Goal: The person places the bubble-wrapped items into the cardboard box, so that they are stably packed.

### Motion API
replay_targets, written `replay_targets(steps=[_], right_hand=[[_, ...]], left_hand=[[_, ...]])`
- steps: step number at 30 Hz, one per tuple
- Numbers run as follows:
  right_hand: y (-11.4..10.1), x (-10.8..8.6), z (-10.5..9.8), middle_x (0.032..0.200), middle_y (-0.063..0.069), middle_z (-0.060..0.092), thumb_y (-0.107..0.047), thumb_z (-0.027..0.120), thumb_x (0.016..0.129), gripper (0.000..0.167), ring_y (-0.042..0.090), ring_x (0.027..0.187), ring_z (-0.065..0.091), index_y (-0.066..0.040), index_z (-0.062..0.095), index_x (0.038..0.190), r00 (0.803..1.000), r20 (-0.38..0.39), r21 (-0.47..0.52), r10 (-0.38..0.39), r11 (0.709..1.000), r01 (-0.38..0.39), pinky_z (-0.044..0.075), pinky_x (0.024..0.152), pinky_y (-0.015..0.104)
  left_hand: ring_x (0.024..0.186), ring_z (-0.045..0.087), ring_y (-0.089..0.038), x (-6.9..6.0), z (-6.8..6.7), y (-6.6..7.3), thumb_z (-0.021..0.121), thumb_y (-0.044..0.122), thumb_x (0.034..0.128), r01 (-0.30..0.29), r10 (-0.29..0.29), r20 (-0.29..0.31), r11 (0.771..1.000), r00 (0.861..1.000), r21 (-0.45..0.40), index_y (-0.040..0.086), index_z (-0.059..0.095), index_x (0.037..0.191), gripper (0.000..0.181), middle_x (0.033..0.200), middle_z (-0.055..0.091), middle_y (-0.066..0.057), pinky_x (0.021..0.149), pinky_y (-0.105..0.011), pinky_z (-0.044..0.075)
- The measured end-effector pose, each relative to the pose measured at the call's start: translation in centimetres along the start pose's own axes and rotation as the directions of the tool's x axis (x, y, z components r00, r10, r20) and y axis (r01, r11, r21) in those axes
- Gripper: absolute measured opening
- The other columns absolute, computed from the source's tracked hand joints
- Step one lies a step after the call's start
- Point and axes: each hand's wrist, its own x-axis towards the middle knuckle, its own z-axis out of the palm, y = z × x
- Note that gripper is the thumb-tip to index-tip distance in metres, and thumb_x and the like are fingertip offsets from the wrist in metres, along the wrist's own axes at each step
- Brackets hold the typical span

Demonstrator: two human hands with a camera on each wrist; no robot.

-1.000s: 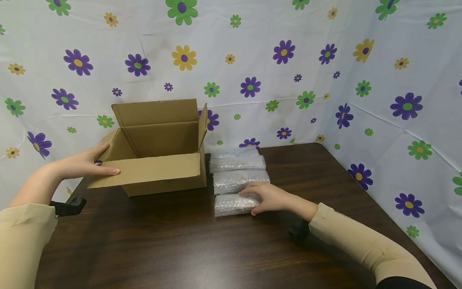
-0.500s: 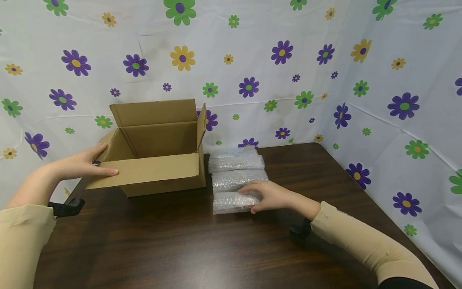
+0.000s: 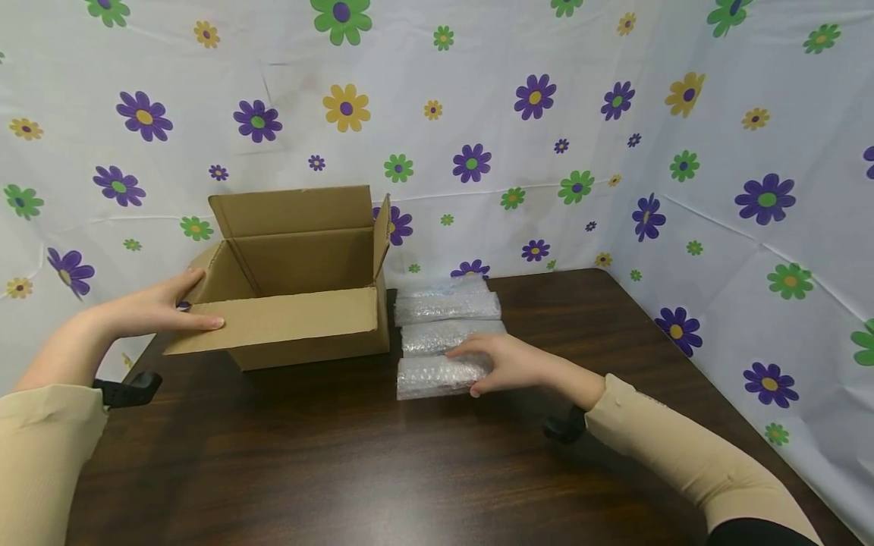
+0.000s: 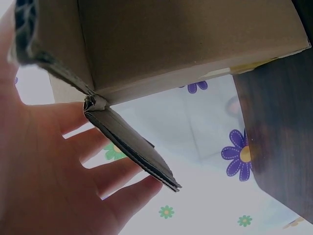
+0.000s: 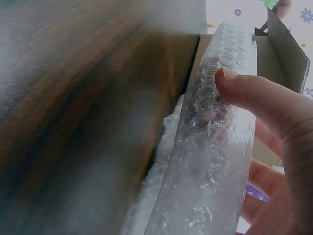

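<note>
Spreading beneath everything, the dark table (image 3: 287, 470) bears a carton (image 3: 328, 349) standing with its flaps apart, its front flap (image 3: 287, 322) slanting outward. Just to the carton's right lies a row of bubble-wrapped bundles (image 3: 447, 306); the nearest bundle (image 3: 433, 378), the one being handled, sits at the near end of that row. The left hand (image 3: 153, 311) straddles the carton's corner, fingers extended behind the left flap (image 4: 134, 144); light bracing there should be enough, as hard pushing could skew the cardboard. The right hand (image 3: 508, 364) grasps the nearest bundle toward its right end, thumb (image 5: 244, 88) on one side, fingers on the other. A firm but gentle pinch seems best: the plastic looks slick, the contents cannot be made out, and an end hold could let the far end droop.
</note>
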Motion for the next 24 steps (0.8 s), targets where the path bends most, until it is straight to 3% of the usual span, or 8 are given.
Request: replay_targets(steps=[11,24], right_hand=[[-0.7,0.4,-1.7,0.13,-0.006,0.058,-0.024,0.083,0.077,0.062,0.013,0.121,0.051,-0.022,0.06,0.134,1.0,0.018,-0.031,-0.019,0.999,0.019,0.044,0.099,0.039],[-1.9,0.5,-3.6,0.136,-0.006,0.055,-0.028,0.082,0.078,0.062,0.015,0.127,0.048,-0.023,0.059,0.134,0.999,0.015,-0.05,-0.039,0.998,0.039,0.042,0.102,0.04]], left_hand=[[0.136,0.003,-0.06,-0.2,-0.2,0.3,0.066,0.033,0.0895,0.033,-0.034,0.016,0.999,0.999,0.02,-0.006,-0.007,0.151,0.103,0.151,0.0,-0.041,0.096,-0.077,0.017],[0.136,0.003,-0.06,-0.1,-0.2,0.3,0.066,0.031,0.0897,0.022,-0.022,0.018,1.0,1.0,0.0,-0.006,-0.007,0.151,0.102,0.151,0.0,-0.041,0.096,-0.078,0.017]])
